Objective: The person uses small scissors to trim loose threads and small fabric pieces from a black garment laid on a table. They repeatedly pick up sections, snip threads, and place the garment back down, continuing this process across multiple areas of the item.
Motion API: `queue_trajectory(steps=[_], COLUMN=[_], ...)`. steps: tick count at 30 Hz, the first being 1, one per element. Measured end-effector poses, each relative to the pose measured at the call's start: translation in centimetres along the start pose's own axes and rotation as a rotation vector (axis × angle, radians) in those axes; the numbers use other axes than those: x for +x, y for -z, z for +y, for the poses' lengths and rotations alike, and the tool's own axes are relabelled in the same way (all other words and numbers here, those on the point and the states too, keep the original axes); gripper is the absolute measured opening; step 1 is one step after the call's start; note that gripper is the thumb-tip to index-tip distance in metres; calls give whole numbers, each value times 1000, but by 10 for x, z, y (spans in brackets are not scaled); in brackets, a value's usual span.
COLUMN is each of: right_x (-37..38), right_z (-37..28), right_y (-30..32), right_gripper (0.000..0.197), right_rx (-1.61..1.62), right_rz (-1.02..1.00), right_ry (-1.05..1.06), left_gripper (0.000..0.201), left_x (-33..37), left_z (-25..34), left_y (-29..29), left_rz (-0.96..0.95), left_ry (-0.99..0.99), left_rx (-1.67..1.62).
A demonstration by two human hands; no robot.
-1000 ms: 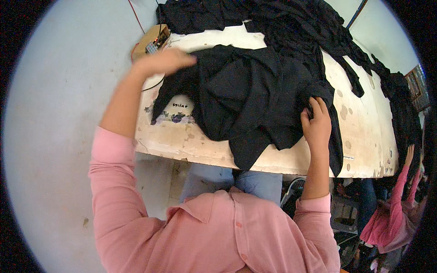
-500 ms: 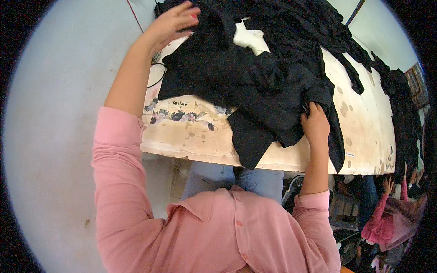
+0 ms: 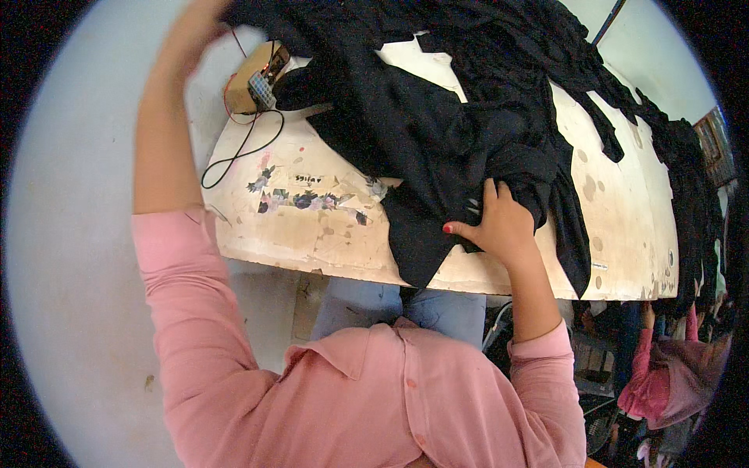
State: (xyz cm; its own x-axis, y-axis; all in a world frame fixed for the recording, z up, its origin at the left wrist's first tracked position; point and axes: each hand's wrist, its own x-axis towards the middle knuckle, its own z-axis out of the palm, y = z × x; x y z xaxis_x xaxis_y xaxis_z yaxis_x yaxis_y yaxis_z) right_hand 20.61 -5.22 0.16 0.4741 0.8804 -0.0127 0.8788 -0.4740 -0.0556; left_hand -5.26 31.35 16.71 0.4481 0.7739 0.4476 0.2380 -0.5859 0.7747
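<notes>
Black cloth (image 3: 425,132) lies in loose folds over the pale, stained tabletop (image 3: 328,249), with a pointed corner hanging toward the front edge. My right hand (image 3: 505,225) rests on its near part, thumb stretched out to the left and fingers spread on the fabric. A small shiny bit shows beside its fingers, too small to name. At the upper left my left hand (image 3: 204,17) is raised beside a stretched end of the cloth. Motion blurs that hand and the picture edge cuts off its fingers, so its grip is hidden.
A tan box (image 3: 248,84) with a keypad device and a looped black cable (image 3: 243,160) sits on the table's left. Floral stickers (image 3: 308,201) are on the tabletop. More dark cloth (image 3: 690,203) hangs at the right, where a person in pink (image 3: 649,382) is nearby.
My left hand has swung up and left, and the cloth has shifted, uncovering the box and cable. My right hand has moved slightly left, its thumb now spread.
</notes>
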Motion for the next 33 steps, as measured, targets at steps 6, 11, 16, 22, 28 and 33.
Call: queue_trajectory(steps=[6, 11, 16, 22, 28, 33], right_x=[27, 24, -7, -38, -28, -20], right_z=[9, 16, -16, -59, -39, -51], right_y=[0, 5, 25, 13, -14, -12], right_gripper=[102, 84, 44, 46, 23, 23], right_rx=[17, 258, 480, 1073, 1207, 968], right_rz=[-12, 203, 721, 433, 592, 672], right_ry=[-77, 87, 27, 431, 162, 66], left_gripper=[29, 33, 30, 73, 77, 52], left_x=[23, -96, -180, -235, -240, -259], left_z=[38, 71, 44, 33, 16, 52], left_y=[113, -32, -122, -176, -168, -172], left_rz=[746, -303, -535, -568, -202, -40], left_ry=[-118, 55, 373, 513, 166, -325], left_rx=[-616, -401, -1011, -1304, -449, -40])
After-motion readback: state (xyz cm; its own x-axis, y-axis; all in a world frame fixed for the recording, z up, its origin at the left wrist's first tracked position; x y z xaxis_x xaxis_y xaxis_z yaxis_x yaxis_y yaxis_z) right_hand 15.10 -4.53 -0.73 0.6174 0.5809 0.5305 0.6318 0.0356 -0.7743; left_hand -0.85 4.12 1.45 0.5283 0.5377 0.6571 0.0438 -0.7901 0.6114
